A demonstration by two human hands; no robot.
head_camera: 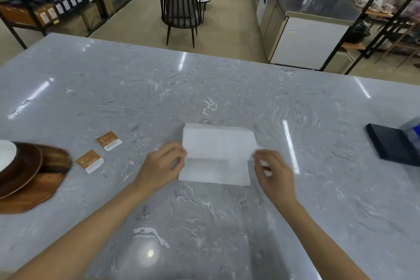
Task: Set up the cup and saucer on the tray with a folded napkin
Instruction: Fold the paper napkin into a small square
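Observation:
A white paper napkin (218,154) lies on the grey marble counter, its upper part raised along a crease. My left hand (161,166) pinches its left edge at mid-height. My right hand (272,170) pinches its right edge. At the far left edge sits a wooden tray (47,179) with a dark wooden saucer (25,166) on it. On the saucer is a white round object (5,154), cut off by the frame.
Two small orange-and-white sachets (109,140) (90,161) lie between tray and napkin. A dark flat box (395,145) lies at the right edge. The marble counter (204,88) extends far ahead. A black chair (180,10) and shelving stand beyond it.

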